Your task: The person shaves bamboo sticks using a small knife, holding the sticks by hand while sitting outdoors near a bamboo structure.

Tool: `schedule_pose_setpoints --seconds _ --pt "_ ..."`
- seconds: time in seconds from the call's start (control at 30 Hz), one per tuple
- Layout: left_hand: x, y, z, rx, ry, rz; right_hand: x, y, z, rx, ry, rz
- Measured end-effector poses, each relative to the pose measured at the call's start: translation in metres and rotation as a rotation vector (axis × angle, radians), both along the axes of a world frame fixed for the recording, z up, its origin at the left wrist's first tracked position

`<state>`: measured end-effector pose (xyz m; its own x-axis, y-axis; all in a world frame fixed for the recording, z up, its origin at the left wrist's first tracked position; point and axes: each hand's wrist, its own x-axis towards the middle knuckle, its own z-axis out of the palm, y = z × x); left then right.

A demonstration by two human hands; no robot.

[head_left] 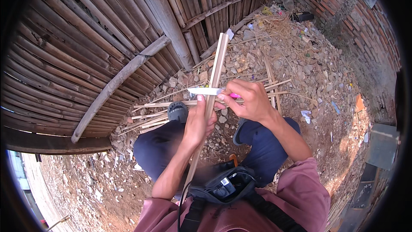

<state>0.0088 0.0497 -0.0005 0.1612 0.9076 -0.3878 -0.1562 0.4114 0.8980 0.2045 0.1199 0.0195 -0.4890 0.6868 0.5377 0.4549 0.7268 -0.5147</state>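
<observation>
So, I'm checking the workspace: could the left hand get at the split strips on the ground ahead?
Probably yes: the strips lie uncovered beyond the knees, but the left hand grips the bamboo slat.

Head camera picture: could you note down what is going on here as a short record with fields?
Setting: outdoors, rubble-strewn ground between a bamboo fence and a brick wall
Left hand: grips a long bamboo strip held almost upright
Right hand: holds a knife with a pink handle, blade lying across the strip
Posture: person seated, knees in dark trousers
On the ground: thin bamboo slats beside the shoes
At the waist: small dark pouch
</observation>
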Motion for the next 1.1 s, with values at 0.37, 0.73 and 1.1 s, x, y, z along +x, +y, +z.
schedule_pose_setpoints --seconds 0.37,0.73,1.1 --pt "0.002 -0.003 -0.006 0.088 0.099 0.01 -0.003 -0.003 0.003 0.005 0.015 -0.008" --pt "0.011 -0.005 -0.007 0.374 0.45 0.034 -0.012 -0.008 -0.009 0.045 0.011 -0.004" --pt "0.008 -0.007 0.001 0.459 0.541 0.02 -0.014 -0.005 -0.005 0.074 0.021 -0.053"
